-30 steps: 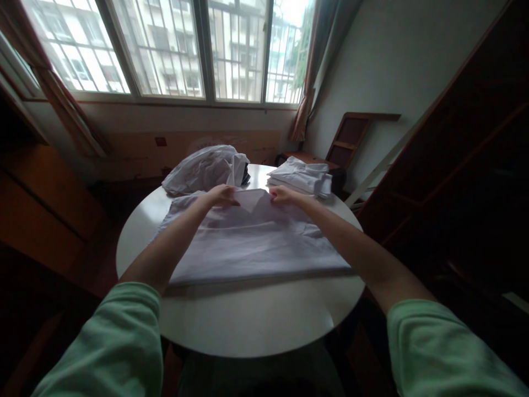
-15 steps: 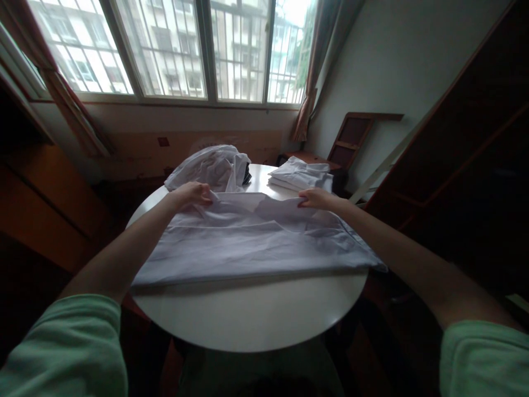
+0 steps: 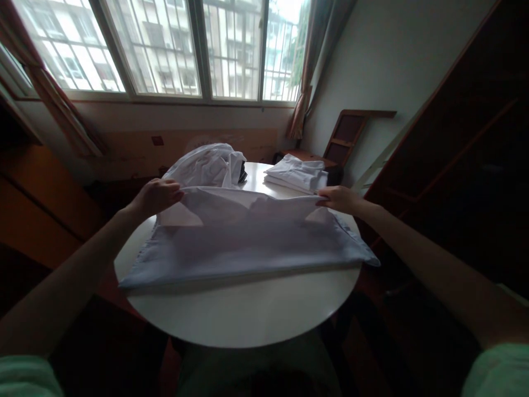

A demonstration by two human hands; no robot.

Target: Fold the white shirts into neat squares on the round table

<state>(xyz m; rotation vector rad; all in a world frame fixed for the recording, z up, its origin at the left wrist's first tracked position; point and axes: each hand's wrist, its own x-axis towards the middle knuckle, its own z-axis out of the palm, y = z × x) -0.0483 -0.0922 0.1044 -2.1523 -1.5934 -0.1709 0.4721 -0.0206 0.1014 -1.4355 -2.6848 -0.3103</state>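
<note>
A wide white cloth (image 3: 231, 237) lies across the round white table (image 3: 248, 325), its near edge running nearly straight from left to right. My left hand (image 3: 159, 196) is closed on its far left corner. At the far right, my right hand (image 3: 339, 198) pinches the same top edge. Between both hands that edge is lifted and pulled fairly taut, so light shows through the fabric. Seams run along the cloth's left and right sides, and its right corner reaches past the table's rim. Whether it is a garment I cannot tell.
Behind the cloth, a heap of white fabric (image 3: 210, 165) with something dark striped beside it sits at the back left. A folded white stack (image 3: 295, 173) lies at the back right. A wooden chair (image 3: 347, 135) stands beyond, below barred windows (image 3: 165, 49).
My hands have moved apart, the left one further left and the right one slightly right. The cloth's upper layer is now stretched smoother and raised between them.
</note>
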